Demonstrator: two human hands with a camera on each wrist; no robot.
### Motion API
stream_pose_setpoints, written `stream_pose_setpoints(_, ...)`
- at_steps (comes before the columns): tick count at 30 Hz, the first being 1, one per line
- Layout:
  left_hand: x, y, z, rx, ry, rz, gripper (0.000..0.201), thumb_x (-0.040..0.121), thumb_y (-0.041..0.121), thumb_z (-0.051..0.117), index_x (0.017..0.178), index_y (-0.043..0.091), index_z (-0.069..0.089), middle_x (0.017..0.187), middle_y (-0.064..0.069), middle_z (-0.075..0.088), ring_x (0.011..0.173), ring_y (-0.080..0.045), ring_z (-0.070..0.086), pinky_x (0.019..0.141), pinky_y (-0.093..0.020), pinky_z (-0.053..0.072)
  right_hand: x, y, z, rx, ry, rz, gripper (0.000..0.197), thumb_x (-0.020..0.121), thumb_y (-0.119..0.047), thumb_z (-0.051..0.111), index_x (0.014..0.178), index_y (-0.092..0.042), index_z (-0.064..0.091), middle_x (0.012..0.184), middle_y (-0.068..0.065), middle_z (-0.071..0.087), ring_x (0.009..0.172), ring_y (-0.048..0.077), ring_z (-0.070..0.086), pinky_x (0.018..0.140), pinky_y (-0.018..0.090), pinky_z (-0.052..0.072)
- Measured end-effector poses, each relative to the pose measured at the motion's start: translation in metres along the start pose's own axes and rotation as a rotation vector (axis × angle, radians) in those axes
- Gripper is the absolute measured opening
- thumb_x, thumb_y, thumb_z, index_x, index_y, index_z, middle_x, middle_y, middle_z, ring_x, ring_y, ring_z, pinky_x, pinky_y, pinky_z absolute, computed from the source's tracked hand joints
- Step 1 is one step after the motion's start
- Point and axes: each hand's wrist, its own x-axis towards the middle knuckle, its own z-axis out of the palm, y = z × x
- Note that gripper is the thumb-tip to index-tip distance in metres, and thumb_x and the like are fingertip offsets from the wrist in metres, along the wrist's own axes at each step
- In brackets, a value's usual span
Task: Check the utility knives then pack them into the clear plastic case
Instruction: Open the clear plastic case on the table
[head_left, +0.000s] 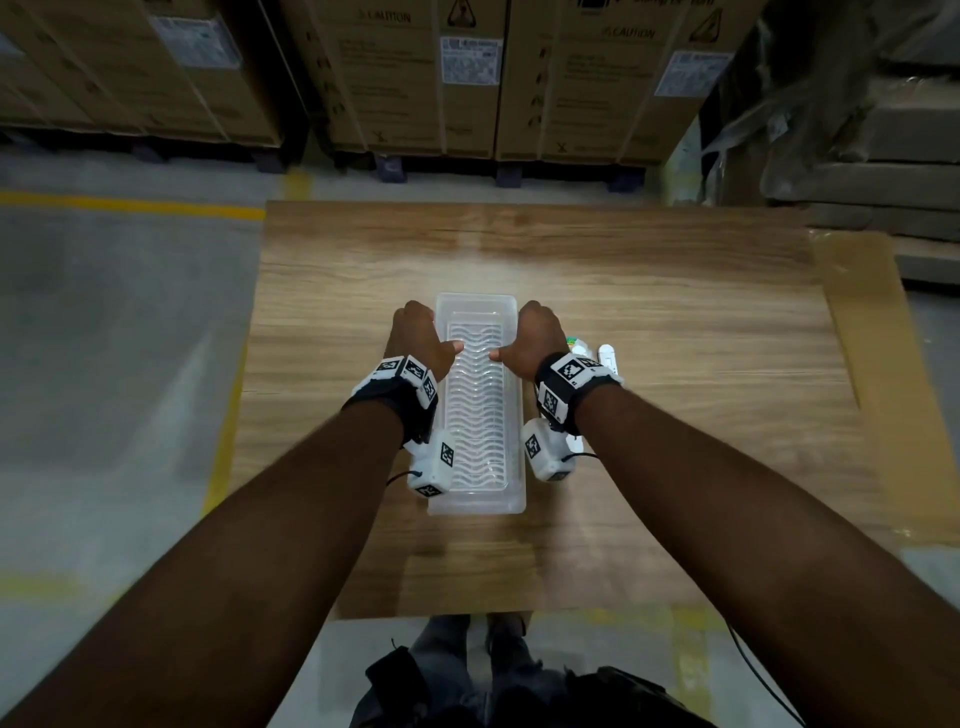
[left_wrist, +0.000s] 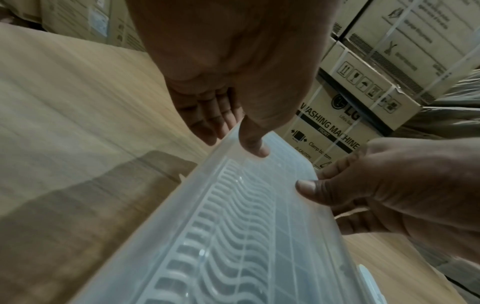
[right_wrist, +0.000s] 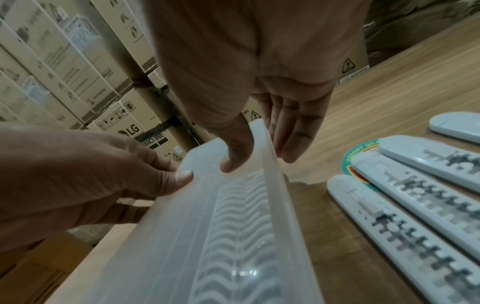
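Step in hand, by my reading: opening or positioning the clear plastic case (head_left: 477, 410) before any knife goes in. No knife is held yet, so checking and packing both lie ahead.

Left hand (head_left: 418, 340): thumb lies on top of the case, fingers (left_wrist: 205, 121) run down outside the left long wall, fairly straight and close together. The wall sits clamped between thumb and fingers. Whether the fingertips hook under a lid edge cannot be told.

Case: between the two hands, long axis running away from the person, resting on the wooden table (head_left: 675, 322). Translucent, frosted, rectangular with rounded corners. The top surface carries a wavy ribbed panel, with a raised rim running along just inside the fingers. Whether that panel is a lid or the floor seen from above is unclear.

Right hand (head_left: 537, 338): mirrors the left, thumb on top, fingers (right_wrist: 291, 131) straight down the right wall, pinching it.

Utility knives (right_wrist: 405, 209): just beyond the right fingers, on the table, several pale bodies side by side. Untouched.

Next move likely needs the case freed open, then one hand released to reach right for the nearest knife.
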Motion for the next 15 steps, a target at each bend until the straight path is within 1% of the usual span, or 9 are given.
stream_pose_setpoints(2,0.003,0.003,-0.004,0.027,-0.021,0.004,0.075,0.073,0.03,0.082,0.132,0.005,0.043,0.13,-0.015,0.048,0.117,-0.031,0.054,0.097,-0.039,0.047,0.003,-0.002,-0.005,-0.027,-0.03,-0.01,0.073,0.07,-0.034,0.086,0.121,0.0,0.048,0.127,0.017,0.052,0.116,0.032,0.055,0.086,0.033,0.046)
stream_pose_setpoints(4,0.009,0.008,-0.008,0.071,-0.04,0.019,0.09,0.071,0.03,0.084,0.143,0.008,0.034,0.14,-0.015,0.041,0.126,-0.032,0.049,0.105,-0.042,0.043,0.007,-0.004,-0.011,-0.049,-0.039,-0.035,0.082,0.067,-0.036,0.088,0.128,-0.002,0.044,0.131,0.017,0.048,0.119,0.033,0.053,0.094,0.038,0.049)
stream_pose_setpoints(5,0.013,0.011,-0.01,0.098,-0.057,0.048,0.095,0.071,0.029,0.084,0.146,0.009,0.03,0.144,-0.014,0.038,0.131,-0.032,0.045,0.108,-0.042,0.04,0.009,-0.006,-0.014,-0.065,-0.037,-0.064,0.086,0.067,-0.036,0.088,0.132,-0.003,0.042,0.134,0.016,0.046,0.122,0.033,0.051,0.098,0.04,0.048)
stream_pose_setpoints(7,0.02,0.017,-0.014,0.161,-0.115,0.156,0.097,0.072,0.029,0.084,0.15,0.011,0.027,0.149,-0.013,0.034,0.136,-0.031,0.038,0.112,-0.041,0.035,0.014,-0.009,-0.02,-0.113,-0.04,-0.159,0.094,0.066,-0.034,0.089,0.139,-0.004,0.038,0.14,0.016,0.042,0.128,0.032,0.046,0.105,0.042,0.044)
stream_pose_setpoints(9,0.028,0.022,-0.018,0.251,-0.198,0.262,0.098,0.073,0.029,0.083,0.151,0.013,0.026,0.152,-0.011,0.033,0.139,-0.03,0.035,0.113,-0.04,0.032,0.02,-0.013,-0.025,-0.188,-0.087,-0.252,0.096,0.064,-0.031,0.09,0.141,-0.005,0.038,0.142,0.014,0.042,0.129,0.031,0.046,0.106,0.042,0.043)
stream_pose_setpoints(12,0.038,0.029,-0.021,0.357,-0.296,0.309,0.092,0.071,0.029,0.084,0.148,0.012,0.035,0.147,-0.012,0.042,0.135,-0.029,0.04,0.112,-0.038,0.032,0.027,-0.018,-0.029,-0.276,-0.161,-0.295,0.088,0.064,-0.031,0.09,0.135,-0.006,0.046,0.131,0.012,0.05,0.122,0.029,0.051,0.102,0.041,0.045)
stream_pose_setpoints(15,0.044,0.032,-0.021,0.372,-0.303,0.314,0.086,0.064,0.027,0.089,0.138,0.013,0.048,0.131,-0.011,0.052,0.124,-0.029,0.047,0.104,-0.039,0.039,0.03,-0.02,-0.028,-0.313,-0.171,-0.312,0.077,0.063,-0.032,0.091,0.125,-0.006,0.054,0.119,0.012,0.053,0.114,0.028,0.052,0.096,0.039,0.048)
